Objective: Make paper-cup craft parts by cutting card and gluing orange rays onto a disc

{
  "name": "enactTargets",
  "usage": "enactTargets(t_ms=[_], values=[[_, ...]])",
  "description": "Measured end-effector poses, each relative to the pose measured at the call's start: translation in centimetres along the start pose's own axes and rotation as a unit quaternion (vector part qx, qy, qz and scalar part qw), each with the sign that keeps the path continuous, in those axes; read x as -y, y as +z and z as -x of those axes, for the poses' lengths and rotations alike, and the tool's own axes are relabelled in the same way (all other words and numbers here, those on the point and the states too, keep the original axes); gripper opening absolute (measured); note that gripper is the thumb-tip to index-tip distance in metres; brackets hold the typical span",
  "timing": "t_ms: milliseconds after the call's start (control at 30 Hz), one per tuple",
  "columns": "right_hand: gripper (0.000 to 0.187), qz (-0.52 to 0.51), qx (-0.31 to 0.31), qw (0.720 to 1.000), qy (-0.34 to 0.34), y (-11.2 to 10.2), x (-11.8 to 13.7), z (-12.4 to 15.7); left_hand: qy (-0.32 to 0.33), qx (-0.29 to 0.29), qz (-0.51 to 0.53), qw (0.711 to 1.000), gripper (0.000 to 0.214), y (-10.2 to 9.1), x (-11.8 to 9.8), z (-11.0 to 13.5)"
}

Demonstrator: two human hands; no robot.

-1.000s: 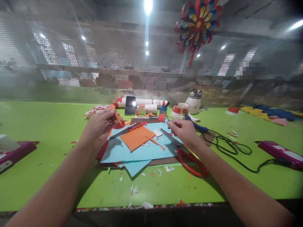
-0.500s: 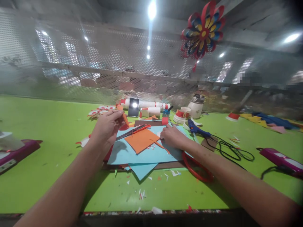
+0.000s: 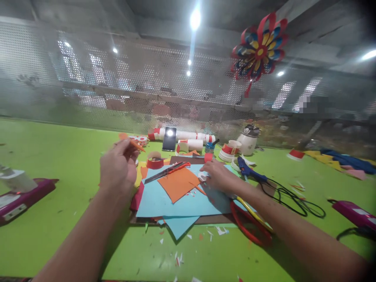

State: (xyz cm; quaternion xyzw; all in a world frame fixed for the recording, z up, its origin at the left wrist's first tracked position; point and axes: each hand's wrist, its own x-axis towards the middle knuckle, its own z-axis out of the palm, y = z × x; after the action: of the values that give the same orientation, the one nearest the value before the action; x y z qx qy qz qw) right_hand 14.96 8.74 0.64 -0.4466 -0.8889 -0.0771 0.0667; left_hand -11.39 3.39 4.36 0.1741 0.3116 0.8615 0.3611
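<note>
My left hand [image 3: 117,166] is raised over the green table [image 3: 58,156], its fingers pinched on a small orange paper piece [image 3: 136,145]. My right hand [image 3: 216,174] rests low on the light blue paper sheets [image 3: 164,199], fingers curled over a small white scrap [image 3: 202,176]. An orange sheet [image 3: 179,183] lies on the blue paper between my hands. A dark ruler or blade with an orange grip [image 3: 167,171] lies just behind the orange sheet.
Large scissors with red and yellow handles [image 3: 249,223] lie under my right forearm. A blue glue gun [image 3: 249,171] with a black cord [image 3: 293,196] lies to the right. A phone [image 3: 169,138], paper cups [image 3: 230,149] and a white jar [image 3: 249,140] stand behind. Pink devices sit at both table ends.
My left hand swung left and away from the paper pile with the orange piece. My right hand dropped from holding the scissors onto the blue paper.
</note>
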Motion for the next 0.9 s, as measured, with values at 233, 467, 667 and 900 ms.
enactTargets(t_ms=[233, 467, 667, 900], values=[[0.03, -0.064, -0.022, 0.994, -0.088, -1.4, 5.3, -7.5, 0.071, -0.04, 0.044, 0.996, 0.026, -0.4, -2.6, -0.7], [0.037, -0.039, 0.015, 0.991, -0.127, 1.4, 12.0, -15.9, 0.062, -0.037, 0.035, 0.997, 0.031, -0.6, -3.0, -1.0], [0.029, 0.016, 0.037, 0.997, -0.064, 3.2, 10.1, -16.5, 0.045, -0.049, 0.053, 0.996, 0.028, -0.1, -3.8, 0.1], [0.032, 0.02, -0.022, 0.996, -0.084, 1.3, 10.8, -17.6, 0.045, -0.029, 0.055, 0.997, 0.028, 0.3, -4.2, 1.1]])
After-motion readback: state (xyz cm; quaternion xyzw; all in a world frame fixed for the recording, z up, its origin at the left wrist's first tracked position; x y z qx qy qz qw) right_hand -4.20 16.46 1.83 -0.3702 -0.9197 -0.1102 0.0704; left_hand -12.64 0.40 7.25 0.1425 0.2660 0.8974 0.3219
